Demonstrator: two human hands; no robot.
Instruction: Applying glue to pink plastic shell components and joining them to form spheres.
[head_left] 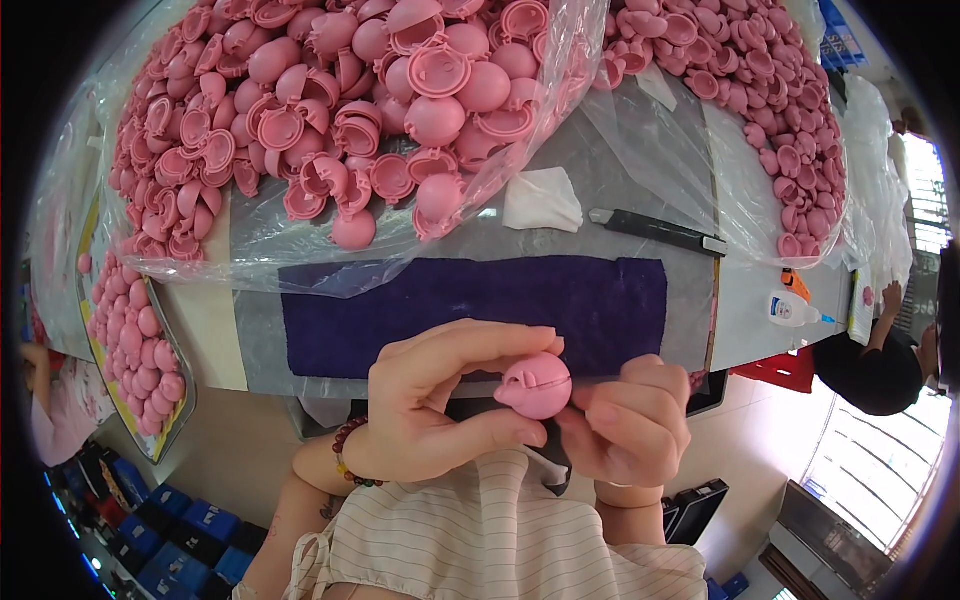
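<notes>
Grey worktop (262, 340), dark purple cloth (470, 305) across it; your left hand (425, 395) is pinching, your right hand (635, 430) curled just to the right, contact unclear; in that left pinch, the pink ball (537, 390), seam running left to right.

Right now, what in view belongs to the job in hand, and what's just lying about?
Likely in the job: pink ball in the left hand; right hand close beside it; heaped pink shells; dark blue mat.

Seemingly just lying about: white cloth or paper; black cutter-like tool; white bottle.
</notes>
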